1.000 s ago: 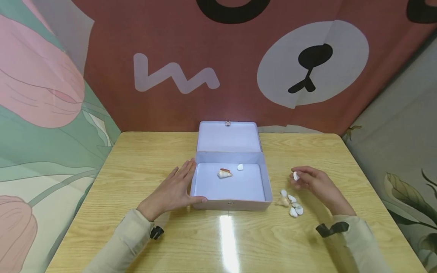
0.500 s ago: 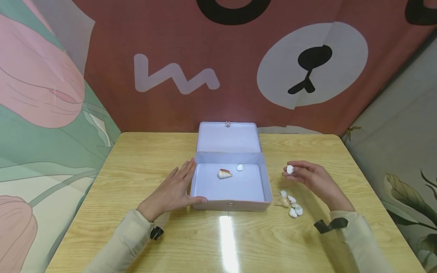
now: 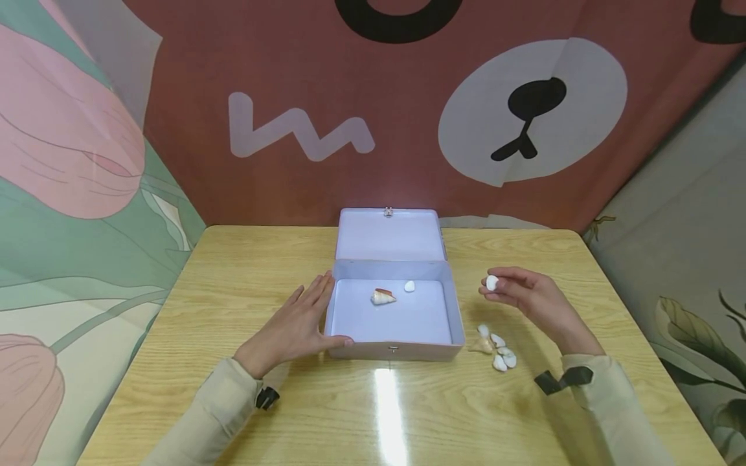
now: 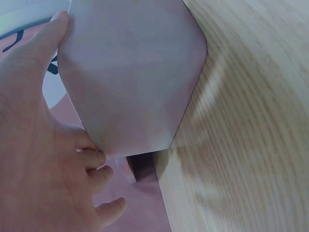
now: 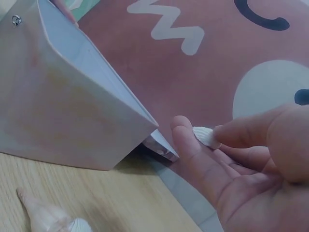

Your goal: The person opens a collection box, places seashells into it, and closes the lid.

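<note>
Between thumb and fingertips my right hand [image 3: 539,304] pinches a small white seashell [image 3: 492,283], held above the table to the right of the box. In the right wrist view this shell [image 5: 206,137] shows a ribbed surface. My left hand [image 3: 291,327] rests against the left side of the pale metal box [image 3: 422,351], fingers extended, thumb at the front edge. The box's lid [image 3: 387,234] is raised. Inside lie a cone-shaped shell [image 3: 383,297] with an orange-brown marking and a small white shell [image 3: 410,286].
Right of the box, several white shells [image 3: 500,362] and a tan spiral shell [image 3: 482,345] lie in a cluster on the wooden table [image 3: 250,259]. A printed cloth [image 3: 291,188] hangs behind the table's far edge.
My right hand has moved slightly left and up with the white seashell, towards the box. The left hand, the box and the other shells have stayed in place.
</note>
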`<state>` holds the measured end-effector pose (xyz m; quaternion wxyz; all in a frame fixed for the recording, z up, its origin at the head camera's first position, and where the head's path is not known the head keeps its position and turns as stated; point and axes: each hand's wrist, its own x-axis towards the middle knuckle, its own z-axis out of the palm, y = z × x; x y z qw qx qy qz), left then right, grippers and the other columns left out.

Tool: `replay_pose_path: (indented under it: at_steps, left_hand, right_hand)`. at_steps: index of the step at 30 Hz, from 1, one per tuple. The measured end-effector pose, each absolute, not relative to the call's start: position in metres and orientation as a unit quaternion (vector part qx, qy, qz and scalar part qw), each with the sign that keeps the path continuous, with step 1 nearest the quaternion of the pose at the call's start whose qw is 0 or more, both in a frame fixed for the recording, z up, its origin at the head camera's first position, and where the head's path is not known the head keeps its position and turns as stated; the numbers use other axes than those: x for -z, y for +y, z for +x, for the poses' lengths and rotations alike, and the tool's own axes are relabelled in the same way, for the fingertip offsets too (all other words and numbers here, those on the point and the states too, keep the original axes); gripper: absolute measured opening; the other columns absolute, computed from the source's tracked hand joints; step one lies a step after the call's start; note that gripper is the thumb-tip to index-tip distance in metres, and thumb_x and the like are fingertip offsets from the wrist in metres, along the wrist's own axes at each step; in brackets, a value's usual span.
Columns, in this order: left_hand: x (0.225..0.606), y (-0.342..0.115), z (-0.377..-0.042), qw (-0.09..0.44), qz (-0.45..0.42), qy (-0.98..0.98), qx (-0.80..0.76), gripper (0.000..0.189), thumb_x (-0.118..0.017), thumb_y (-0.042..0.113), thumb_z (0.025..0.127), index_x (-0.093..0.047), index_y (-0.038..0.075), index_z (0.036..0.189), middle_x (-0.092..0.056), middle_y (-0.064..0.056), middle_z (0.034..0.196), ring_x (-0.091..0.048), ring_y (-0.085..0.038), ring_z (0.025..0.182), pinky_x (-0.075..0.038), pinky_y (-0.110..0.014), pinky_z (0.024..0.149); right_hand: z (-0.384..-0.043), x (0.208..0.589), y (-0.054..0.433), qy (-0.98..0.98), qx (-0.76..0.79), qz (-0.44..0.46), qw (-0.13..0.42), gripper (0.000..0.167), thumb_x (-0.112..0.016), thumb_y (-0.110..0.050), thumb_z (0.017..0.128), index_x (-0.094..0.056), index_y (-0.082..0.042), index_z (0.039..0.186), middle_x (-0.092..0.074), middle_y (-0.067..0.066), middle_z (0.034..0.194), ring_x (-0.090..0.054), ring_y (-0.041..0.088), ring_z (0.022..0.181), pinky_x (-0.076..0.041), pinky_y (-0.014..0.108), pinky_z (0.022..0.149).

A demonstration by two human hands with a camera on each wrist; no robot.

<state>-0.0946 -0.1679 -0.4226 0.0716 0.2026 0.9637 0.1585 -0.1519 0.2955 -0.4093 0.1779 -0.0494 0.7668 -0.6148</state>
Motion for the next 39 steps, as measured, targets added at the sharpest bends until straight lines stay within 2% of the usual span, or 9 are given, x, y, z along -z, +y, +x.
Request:
replay_pose_path:
  at_steps: [6, 12, 17, 30, 33, 39]
  left_hand:
    - [0.422, -0.168, -0.094, 0.074, 0.201, 0.964, -0.158, 0.127, -0.065, 0.083, 0.087, -0.016, -0.001, 0.169, -0.005, -0.013, 0.181, -0.015, -0.036, 0.169, -0.019, -0.062, 0.136]
    - [0.423, -0.169, -0.094, 0.077, 0.201, 0.964, -0.159, 0.127, -0.064, 0.083, 0.087, -0.016, -0.001, 0.169, -0.005, -0.013, 0.181, -0.015, -0.036, 0.169, -0.018, -0.062, 0.136]
    - [0.424, -0.169, -0.094, 0.078, 0.201, 0.964, -0.158, 0.127, -0.063, 0.084, 0.087, -0.015, -0.001, 0.169, -0.004, -0.013, 0.181, -0.014, -0.036, 0.169, -0.018, -0.062, 0.136]
    - [0.423, -0.169, -0.095, 0.077, 0.205, 0.963, -0.155, 0.128, -0.061, 0.085, 0.087, -0.015, -0.001, 0.169, -0.006, -0.015, 0.181, -0.014, -0.036, 0.169, -0.017, -0.063, 0.136]
    - [0.424, -0.169, -0.095, 0.077, 0.205, 0.963, -0.154, 0.127, -0.060, 0.086, 0.088, -0.014, -0.001, 0.170, -0.005, -0.014, 0.181, -0.014, -0.036, 0.169, -0.017, -0.063, 0.136]
    - [0.424, -0.169, -0.095, 0.080, 0.203, 0.964, -0.154, 0.128, -0.059, 0.086, 0.088, -0.013, 0.000, 0.170, -0.007, -0.016, 0.181, -0.013, -0.035, 0.169, -0.016, -0.062, 0.136]
  right_hand:
    - [-0.154, 0.405, 0.289, 0.768, 0.615, -0.058, 0.169, 0.054, -0.063, -0.032, 0.109, -0.050, 0.001, 0.151, -0.075, -0.004, 0.127, -0.077, 0.007, 0.115, -0.059, 0.018, 0.103]
    - [-0.157, 0.404, 0.282, 0.739, 0.653, -0.065, 0.151, 0.044, -0.067, -0.026, 0.107, -0.057, -0.002, 0.143, -0.079, -0.004, 0.122, -0.079, 0.013, 0.113, -0.061, 0.022, 0.100]
    - [-0.158, 0.403, 0.275, 0.717, 0.679, -0.074, 0.142, 0.041, -0.068, -0.020, 0.106, -0.058, 0.000, 0.141, -0.080, 0.000, 0.121, -0.080, 0.015, 0.111, -0.063, 0.026, 0.099]
    - [-0.166, 0.400, 0.255, 0.730, 0.665, -0.082, 0.134, 0.034, -0.069, -0.021, 0.106, -0.065, -0.005, 0.135, -0.079, 0.003, 0.123, -0.081, 0.014, 0.105, -0.066, 0.031, 0.092]
    - [-0.167, 0.398, 0.252, 0.731, 0.664, -0.080, 0.137, 0.035, -0.069, -0.021, 0.106, -0.063, -0.004, 0.135, -0.077, 0.004, 0.124, -0.080, 0.012, 0.103, -0.066, 0.030, 0.092]
    - [-0.169, 0.395, 0.243, 0.751, 0.641, -0.071, 0.141, 0.045, -0.071, -0.026, 0.105, -0.060, 0.001, 0.139, -0.076, -0.005, 0.116, -0.080, 0.012, 0.102, -0.066, 0.030, 0.093]
